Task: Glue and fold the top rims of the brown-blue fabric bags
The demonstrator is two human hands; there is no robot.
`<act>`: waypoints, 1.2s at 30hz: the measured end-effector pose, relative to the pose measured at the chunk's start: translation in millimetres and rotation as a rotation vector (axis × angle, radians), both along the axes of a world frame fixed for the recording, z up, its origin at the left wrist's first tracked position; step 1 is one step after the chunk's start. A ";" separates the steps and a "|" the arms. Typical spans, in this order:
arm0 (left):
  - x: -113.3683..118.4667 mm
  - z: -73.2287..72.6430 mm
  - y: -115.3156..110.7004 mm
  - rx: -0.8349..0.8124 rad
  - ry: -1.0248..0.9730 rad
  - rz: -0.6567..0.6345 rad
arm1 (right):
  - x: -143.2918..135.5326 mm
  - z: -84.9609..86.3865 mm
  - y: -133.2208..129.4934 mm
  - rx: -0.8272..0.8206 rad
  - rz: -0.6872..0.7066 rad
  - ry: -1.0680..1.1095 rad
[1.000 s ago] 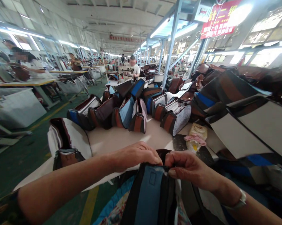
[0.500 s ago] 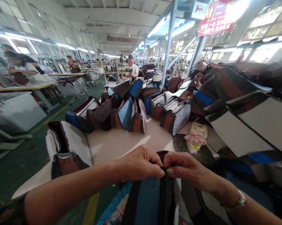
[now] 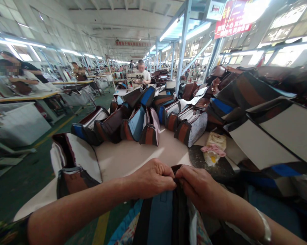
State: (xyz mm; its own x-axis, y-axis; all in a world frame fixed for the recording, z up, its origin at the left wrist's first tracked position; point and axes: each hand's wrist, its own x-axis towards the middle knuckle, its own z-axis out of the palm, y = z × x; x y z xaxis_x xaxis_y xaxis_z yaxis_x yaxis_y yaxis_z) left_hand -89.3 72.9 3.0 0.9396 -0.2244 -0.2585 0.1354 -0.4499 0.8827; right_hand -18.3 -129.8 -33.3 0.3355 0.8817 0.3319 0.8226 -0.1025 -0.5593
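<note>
A dark bag piece (image 3: pixel 161 217) with a wide blue stripe stands upright close to my body, its upper edge between my hands. My left hand (image 3: pixel 153 178) pinches that edge from the left, thumb and forefinger pressed together. From the right, my right hand (image 3: pixel 198 185) grips the same edge, its fingers curled and touching or nearly touching the left fingertips. The exact spot under the fingers is hidden. A bit of brown lining shows just behind the fingertips.
Beyond my hands lies a pale worktable (image 3: pixel 133 154) with several unfinished bags (image 3: pixel 149 127) in a row. One white-sided bag (image 3: pixel 79 153) stands at the left. A wrapped yellowish block (image 3: pixel 214 146) sits on a dark round board (image 3: pixel 225 166). Stacked bag panels (image 3: pixel 268 139) rise on the right.
My right hand has rolled over, its knuckles now higher and its fingers curled down over the edge. The left hand has shifted slightly left, still pinching.
</note>
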 end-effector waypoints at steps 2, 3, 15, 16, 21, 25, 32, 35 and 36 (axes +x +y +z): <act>0.6 -1.3 1.3 0.006 0.007 0.014 | 1.5 -9.8 0.5 -0.008 -0.001 -0.067; 0.8 -1.9 1.9 0.001 0.021 0.022 | 2.3 -13.8 0.8 0.000 -0.002 -0.055; -4.5 -0.5 7.5 -0.017 0.003 -0.009 | -6.2 -9.0 6.3 0.129 -0.002 0.623; -4.6 -1.1 7.4 -0.010 -0.008 -0.015 | -5.9 -9.9 7.1 0.132 -0.011 0.607; -4.4 -2.8 7.9 0.056 -0.087 -0.041 | -5.8 -13.9 7.6 0.149 -0.057 0.252; -2.7 3.8 11.8 0.044 -0.020 -0.069 | -12.3 -14.4 2.9 0.225 0.019 -0.234; -2.0 3.6 16.3 -0.025 0.086 -0.176 | -26.6 -23.3 -8.2 0.295 0.045 -0.562; -4.9 -0.9 15.7 -0.043 0.047 -0.190 | -26.4 -27.3 -9.1 0.389 -0.069 -0.014; -5.9 -1.4 15.1 -0.047 0.028 -0.196 | -24.4 -26.3 -9.1 0.396 -0.115 0.194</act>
